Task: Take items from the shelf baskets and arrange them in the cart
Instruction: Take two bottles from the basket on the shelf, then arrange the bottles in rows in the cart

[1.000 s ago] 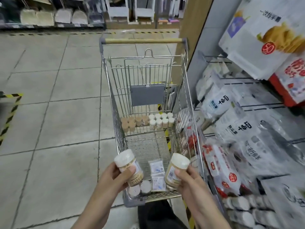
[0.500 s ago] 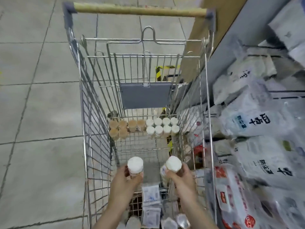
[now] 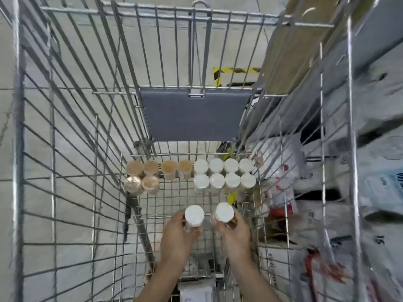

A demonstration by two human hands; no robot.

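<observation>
I look straight down into a wire shopping cart point(image 3: 72, 149). My left hand point(image 3: 177, 236) grips a white-lidded jar point(image 3: 194, 215) upright, low over the cart floor. My right hand point(image 3: 234, 233) grips a second white-lidded jar point(image 3: 224, 212) beside it. Just beyond them, at the cart's far end, several white-lidded jars point(image 3: 224, 174) stand in two rows on the right. Several brown-lidded jars point(image 3: 152, 172) stand to their left.
A grey flap point(image 3: 194, 116) hangs on the cart's far wall above the jars. Bagged goods on shelves point(image 3: 359, 192) press close along the cart's right side. Small packets point(image 3: 196, 290) lie at the cart's near end between my forearms. Tiled floor point(image 3: 32, 127) lies to the left.
Both hands have carried their jars from above the cart's near edge down and forward, deep into the cart. My view has dropped into the cart with them.
</observation>
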